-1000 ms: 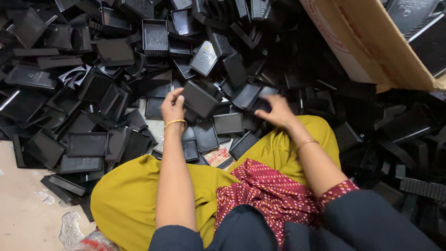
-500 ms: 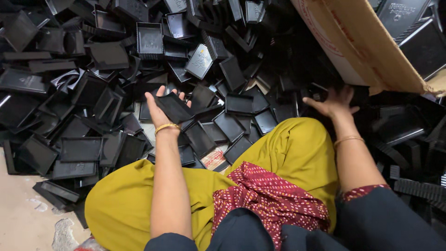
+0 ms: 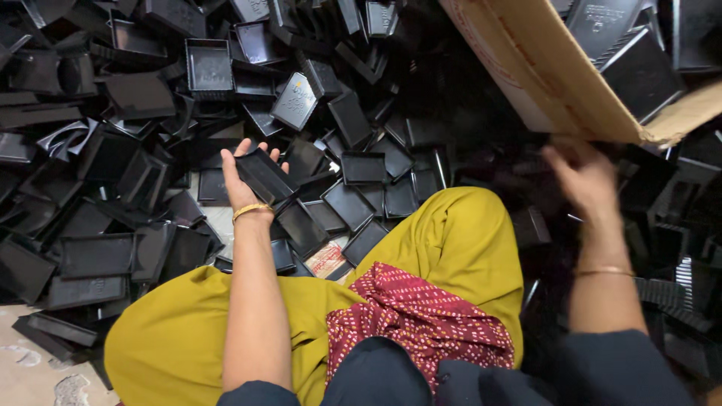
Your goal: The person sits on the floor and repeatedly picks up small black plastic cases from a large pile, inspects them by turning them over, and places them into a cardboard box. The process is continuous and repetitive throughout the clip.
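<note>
I sit cross-legged in yellow trousers (image 3: pixel 451 240) facing a heap of small black plastic trays (image 3: pixel 361 169). My left hand (image 3: pixel 242 188), with a gold bangle on its wrist, holds one black rectangular tray (image 3: pixel 265 174) palm-up above the heap. Out to the right, my right hand (image 3: pixel 583 177) is motion-blurred just under the lower edge of a cardboard box (image 3: pixel 541 75), over dark trays. Whether it holds anything is hidden by the blur.
Black trays cover the floor ahead and on both sides. The tilted cardboard box at the upper right holds more black trays (image 3: pixel 632 53). A patch of bare pale floor (image 3: pixel 30 368) shows at the lower left. A red patterned cloth (image 3: pixel 421 316) lies on my lap.
My right hand has swept from the middle of the heap out to the right, up to the box's edge. My left hand still grips its tray and has barely shifted.
</note>
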